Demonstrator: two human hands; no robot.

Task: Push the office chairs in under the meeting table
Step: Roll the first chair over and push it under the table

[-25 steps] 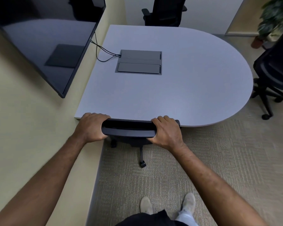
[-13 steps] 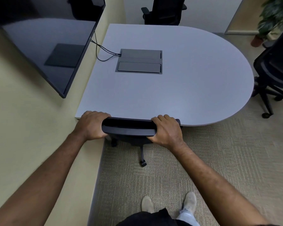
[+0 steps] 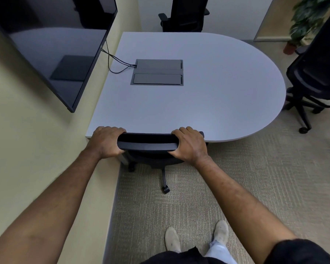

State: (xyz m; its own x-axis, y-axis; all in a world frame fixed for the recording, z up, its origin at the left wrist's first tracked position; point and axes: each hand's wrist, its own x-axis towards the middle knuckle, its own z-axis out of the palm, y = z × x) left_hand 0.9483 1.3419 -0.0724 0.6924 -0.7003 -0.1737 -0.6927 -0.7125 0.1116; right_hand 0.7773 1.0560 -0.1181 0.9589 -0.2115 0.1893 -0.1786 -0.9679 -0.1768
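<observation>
A black office chair [image 3: 148,144] stands at the near edge of the grey meeting table [image 3: 208,103], its backrest top against the table edge and its seat hidden beneath. My left hand [image 3: 106,142] grips the left end of the backrest top. My right hand [image 3: 189,146] grips the right end. One caster leg [image 3: 165,184] sticks out on the carpet below. A second black chair [image 3: 312,77] stands off the table's rounded right end, pulled out. A third black chair [image 3: 187,14] is at the far edge.
A large dark screen [image 3: 51,46] hangs on the left wall, with cables [image 3: 114,61] running to a grey cable box [image 3: 157,72] set in the tabletop. A potted plant [image 3: 309,21] stands at the back right. My feet [image 3: 196,238] are on beige carpet behind the chair.
The view has shifted slightly. Both hands keep the same grip on the backrest, and the chair stays against the table edge.
</observation>
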